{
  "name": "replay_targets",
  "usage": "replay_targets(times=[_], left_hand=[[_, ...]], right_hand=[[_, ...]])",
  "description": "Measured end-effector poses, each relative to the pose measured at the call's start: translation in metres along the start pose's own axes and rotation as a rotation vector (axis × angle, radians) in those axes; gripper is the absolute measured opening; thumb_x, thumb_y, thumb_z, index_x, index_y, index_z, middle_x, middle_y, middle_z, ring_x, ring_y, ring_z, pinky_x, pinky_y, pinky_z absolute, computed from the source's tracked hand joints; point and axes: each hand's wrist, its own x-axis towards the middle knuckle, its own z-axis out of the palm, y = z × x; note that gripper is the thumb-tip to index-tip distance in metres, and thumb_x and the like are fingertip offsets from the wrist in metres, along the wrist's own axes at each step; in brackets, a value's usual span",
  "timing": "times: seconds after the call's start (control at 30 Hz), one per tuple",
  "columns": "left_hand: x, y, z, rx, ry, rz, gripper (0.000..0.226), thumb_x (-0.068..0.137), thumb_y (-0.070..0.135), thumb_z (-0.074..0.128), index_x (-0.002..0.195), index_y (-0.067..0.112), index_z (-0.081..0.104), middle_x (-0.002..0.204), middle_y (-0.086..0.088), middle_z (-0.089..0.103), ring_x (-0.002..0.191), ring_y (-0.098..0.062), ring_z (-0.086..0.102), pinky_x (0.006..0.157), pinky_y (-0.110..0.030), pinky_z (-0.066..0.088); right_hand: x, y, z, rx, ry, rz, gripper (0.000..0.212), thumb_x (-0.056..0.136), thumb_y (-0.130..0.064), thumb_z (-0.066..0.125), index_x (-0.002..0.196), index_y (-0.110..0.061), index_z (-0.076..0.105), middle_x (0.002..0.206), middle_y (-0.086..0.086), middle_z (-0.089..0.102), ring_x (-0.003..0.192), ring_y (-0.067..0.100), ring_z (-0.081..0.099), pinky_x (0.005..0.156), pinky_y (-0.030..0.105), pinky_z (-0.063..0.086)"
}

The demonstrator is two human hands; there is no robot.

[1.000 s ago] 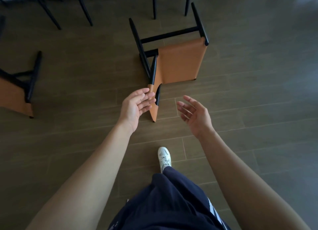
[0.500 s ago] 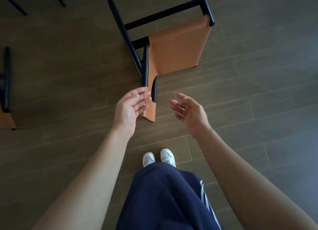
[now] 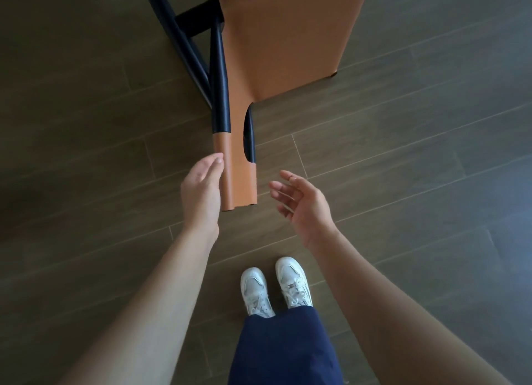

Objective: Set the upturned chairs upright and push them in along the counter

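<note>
An overturned chair (image 3: 288, 39) with an orange leather seat and black metal frame lies on the dark wood floor, filling the upper middle of the head view. Its narrow orange backrest (image 3: 239, 180) reaches toward me. My left hand (image 3: 203, 189) is open, its fingers resting against the left edge of the backrest, not closed around it. My right hand (image 3: 302, 203) hovers open to the right of the backrest, a short gap away, palm turned toward it.
My two white sneakers (image 3: 276, 286) stand just below the backrest's end. Dark plank floor (image 3: 417, 154) spreads on all sides of the chair. The chair's black legs (image 3: 184, 45) slant off toward the upper left.
The view has closed in on the chair, which now looms larger. My left hand has come up against the backrest's left edge. The right hand stays open beside it.
</note>
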Motion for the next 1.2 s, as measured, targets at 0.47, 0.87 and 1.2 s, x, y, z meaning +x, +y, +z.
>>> replay_targets(times=[0.47,0.87,1.2], left_hand=[[0.078,-0.073,0.018,0.365,-0.011,0.052,0.069,0.09,0.023,0.065,0.149,0.027,0.03,0.146,0.005,0.045,0.124,-0.012,0.05,0.09,-0.023,0.038],[0.089,-0.073,0.033,0.742,0.058,0.058,0.035,0.085,0.009,0.059,0.11,0.014,0.035,0.116,-0.01,0.061,0.1,-0.032,0.062,0.071,-0.032,0.044],[0.089,-0.017,0.028,0.598,0.033,0.058,0.034,0.078,0.009,0.065,0.103,0.012,0.043,0.109,-0.01,0.061,0.094,-0.033,0.062,0.079,-0.035,0.051]], right_hand=[[0.109,0.088,0.015,0.071,0.153,0.248,0.015,0.096,-0.012,0.048,0.093,-0.009,0.063,0.08,0.005,0.065,0.066,0.014,0.06,0.067,0.03,0.047],[0.173,0.143,0.072,0.318,0.262,0.424,0.048,0.099,-0.024,0.051,0.142,-0.007,0.039,0.129,0.02,0.058,0.109,0.04,0.061,0.075,0.054,0.057],[0.124,0.079,0.095,0.489,0.37,0.334,0.04,0.099,0.0,0.05,0.138,0.006,0.041,0.133,0.026,0.054,0.118,0.041,0.057,0.098,0.056,0.047]])
